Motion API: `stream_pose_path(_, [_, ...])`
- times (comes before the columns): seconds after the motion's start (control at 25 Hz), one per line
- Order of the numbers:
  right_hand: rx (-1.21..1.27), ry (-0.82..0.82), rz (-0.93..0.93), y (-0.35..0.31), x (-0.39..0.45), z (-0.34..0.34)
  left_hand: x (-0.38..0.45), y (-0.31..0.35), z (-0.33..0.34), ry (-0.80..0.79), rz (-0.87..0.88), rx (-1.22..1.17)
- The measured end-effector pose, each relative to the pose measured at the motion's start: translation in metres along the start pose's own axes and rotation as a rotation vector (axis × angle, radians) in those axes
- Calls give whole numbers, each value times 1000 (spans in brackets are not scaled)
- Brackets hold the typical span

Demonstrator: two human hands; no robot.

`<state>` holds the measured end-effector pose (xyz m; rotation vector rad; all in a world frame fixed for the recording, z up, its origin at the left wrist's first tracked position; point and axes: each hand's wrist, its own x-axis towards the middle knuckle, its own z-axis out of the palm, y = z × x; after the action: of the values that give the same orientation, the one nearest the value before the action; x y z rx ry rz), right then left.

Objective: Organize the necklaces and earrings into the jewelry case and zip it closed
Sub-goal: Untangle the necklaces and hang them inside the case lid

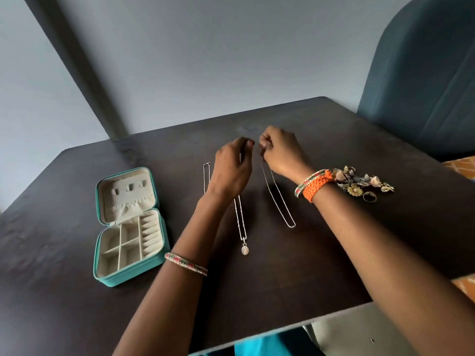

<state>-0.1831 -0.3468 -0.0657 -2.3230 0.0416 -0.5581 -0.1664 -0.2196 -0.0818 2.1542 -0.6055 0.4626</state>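
Observation:
A teal jewelry case [154, 246] lies open on the left of the dark table [295, 273], its cream compartments empty. Three silver necklaces lie stretched out in the middle: a thin chain [206, 176] on the left, a pendant necklace [243, 227] in the centre, and a plain chain [279, 199] on the right. My left hand [232, 165] pinches the top of the pendant necklace. Close beside it, my right hand [280, 150] pinches the top end of the plain chain. A heap of gold earrings and a ring [365, 182] sits behind my right wrist.
A blue-grey wall stands just behind the table's far edge. A dark blue chair back [424, 73] rises at the right. The table's near edge runs under my forearms, with pale floor below.

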Motion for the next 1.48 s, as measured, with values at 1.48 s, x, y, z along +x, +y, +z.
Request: stream_pose_path(1.48, [583, -80, -377, -45, -1, 16, 6, 2, -71, -187, -477, -943])
